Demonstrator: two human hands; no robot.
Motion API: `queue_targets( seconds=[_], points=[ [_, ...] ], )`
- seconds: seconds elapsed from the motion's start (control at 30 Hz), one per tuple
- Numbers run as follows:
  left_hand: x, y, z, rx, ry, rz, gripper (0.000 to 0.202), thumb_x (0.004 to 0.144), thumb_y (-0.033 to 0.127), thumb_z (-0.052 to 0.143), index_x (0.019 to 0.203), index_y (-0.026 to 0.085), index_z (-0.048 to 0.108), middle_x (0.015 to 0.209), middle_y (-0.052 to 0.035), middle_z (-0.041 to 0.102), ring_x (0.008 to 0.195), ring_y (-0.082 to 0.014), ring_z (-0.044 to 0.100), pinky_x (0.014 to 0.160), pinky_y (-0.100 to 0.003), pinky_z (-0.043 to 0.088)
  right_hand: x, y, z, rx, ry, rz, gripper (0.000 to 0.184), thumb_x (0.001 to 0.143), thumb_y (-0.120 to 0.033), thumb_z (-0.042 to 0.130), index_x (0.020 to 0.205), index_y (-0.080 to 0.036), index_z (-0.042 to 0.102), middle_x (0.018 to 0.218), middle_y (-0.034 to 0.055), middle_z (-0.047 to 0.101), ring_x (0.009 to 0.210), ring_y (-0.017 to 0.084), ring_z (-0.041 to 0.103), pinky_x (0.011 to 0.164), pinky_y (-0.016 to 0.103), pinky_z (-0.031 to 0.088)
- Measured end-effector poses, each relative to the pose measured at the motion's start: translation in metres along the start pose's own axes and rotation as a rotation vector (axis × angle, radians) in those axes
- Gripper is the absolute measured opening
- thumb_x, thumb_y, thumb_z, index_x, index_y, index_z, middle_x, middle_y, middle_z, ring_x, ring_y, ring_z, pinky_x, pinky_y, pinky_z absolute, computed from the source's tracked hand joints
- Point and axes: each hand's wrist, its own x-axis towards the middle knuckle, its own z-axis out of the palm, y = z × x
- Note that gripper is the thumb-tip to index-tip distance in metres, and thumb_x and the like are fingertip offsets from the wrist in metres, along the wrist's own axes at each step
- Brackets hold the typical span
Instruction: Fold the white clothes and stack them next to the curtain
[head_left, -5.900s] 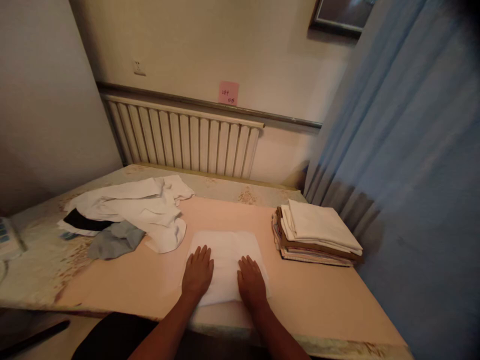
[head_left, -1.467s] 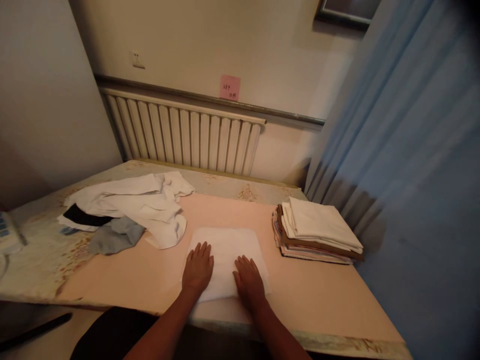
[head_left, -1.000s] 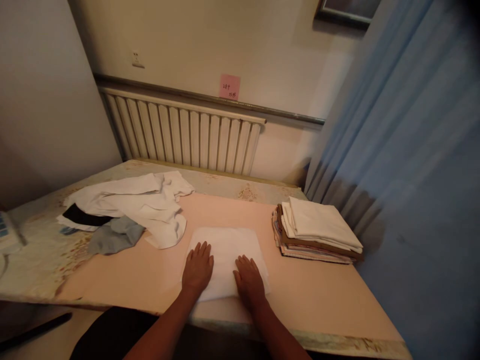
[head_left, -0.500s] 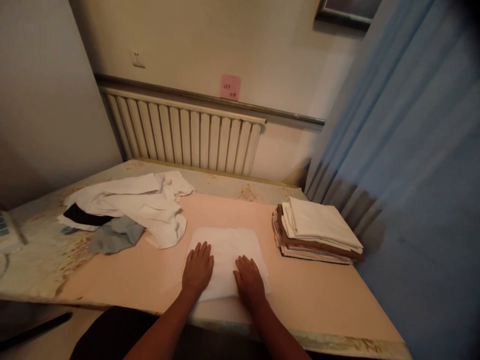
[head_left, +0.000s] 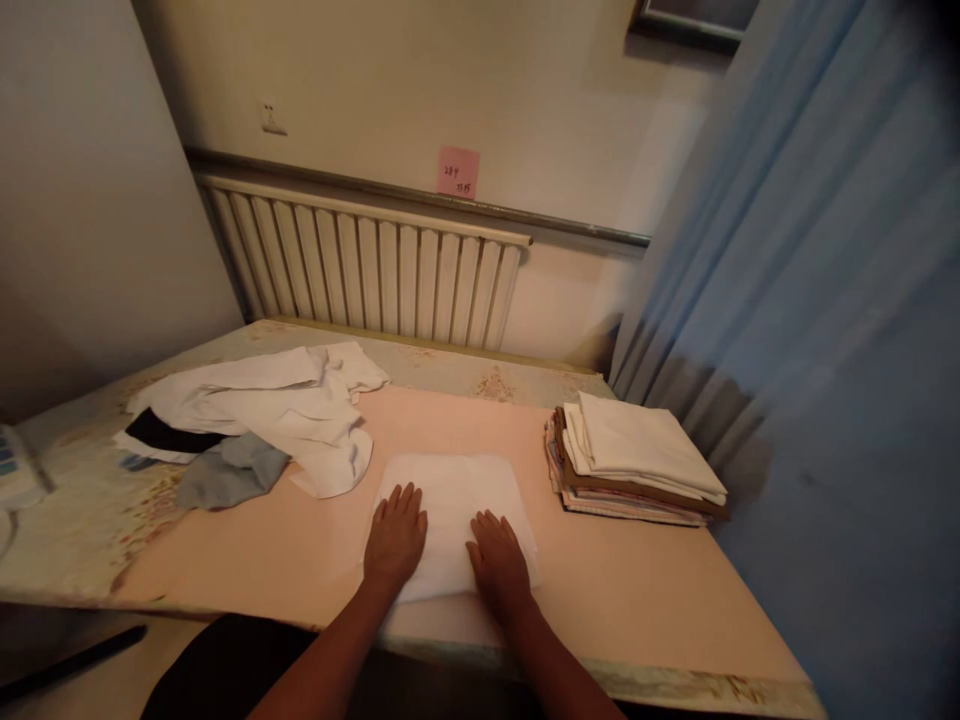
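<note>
A folded white cloth (head_left: 454, 500) lies flat on the peach-coloured sheet (head_left: 630, 590) in front of me. Flat on its left part rests my left hand (head_left: 396, 535), fingers stretched forward. My right hand (head_left: 499, 562) lies palm down on the right part, fingers also extended. Neither hand grips anything. To the right stands a stack of folded cloths (head_left: 637, 455), cream on top with brown and patterned layers beneath. A loose heap of white clothing (head_left: 255, 400) sits on the left, with a grey piece (head_left: 236, 470) and a black piece showing.
The sheet covers part of a flowered mattress (head_left: 67, 520). Behind it runs a radiator (head_left: 375, 265) along the wall, with a pink note (head_left: 458, 172) above. A blue curtain (head_left: 810, 350) hangs close on the right. A white object (head_left: 19, 465) is at the far left edge.
</note>
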Motion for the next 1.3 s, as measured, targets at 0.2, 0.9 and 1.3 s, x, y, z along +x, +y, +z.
queue_targets(
  seconds=[0.2, 0.9, 1.3],
  points=[
    [0.001, 0.0, -0.002, 0.035, -0.029, 0.002, 0.044, 0.093, 0.027, 0.037, 0.131, 0.015, 0.056, 0.141, -0.0109, 0.051, 0.135, -0.0298, 0.041, 0.108, -0.049, 0.034, -0.002, 0.006, 0.008, 0.03, 0.015, 0.031, 0.033, 0.094, -0.023, 0.043, 0.122, -0.018, 0.062, 0.127, 0.0079, 0.063, 0.128, 0.023, 0.05, 0.112, 0.047, 0.034],
    [0.0, -0.004, 0.004, 0.028, -0.013, 0.008, 0.044, 0.093, 0.027, 0.038, 0.132, 0.018, 0.055, 0.142, -0.008, 0.051, 0.135, -0.029, 0.041, 0.109, -0.048, 0.033, 0.084, 0.007, 0.03, 0.0, -0.08, -0.115, 0.042, 0.097, -0.033, 0.046, 0.135, -0.018, 0.051, 0.143, 0.0087, 0.049, 0.137, 0.022, 0.038, 0.114, 0.047, 0.028],
    [0.002, -0.003, 0.002, 0.009, -0.04, -0.009, 0.044, 0.093, 0.027, 0.039, 0.133, 0.019, 0.055, 0.142, -0.0083, 0.051, 0.135, -0.0292, 0.041, 0.108, -0.049, 0.035, 0.112, 0.045, 0.037, -0.075, -0.126, -0.002, 0.042, 0.097, -0.036, 0.042, 0.135, -0.022, 0.051, 0.145, 0.008, 0.046, 0.139, 0.024, 0.035, 0.113, 0.048, 0.027]
  ],
)
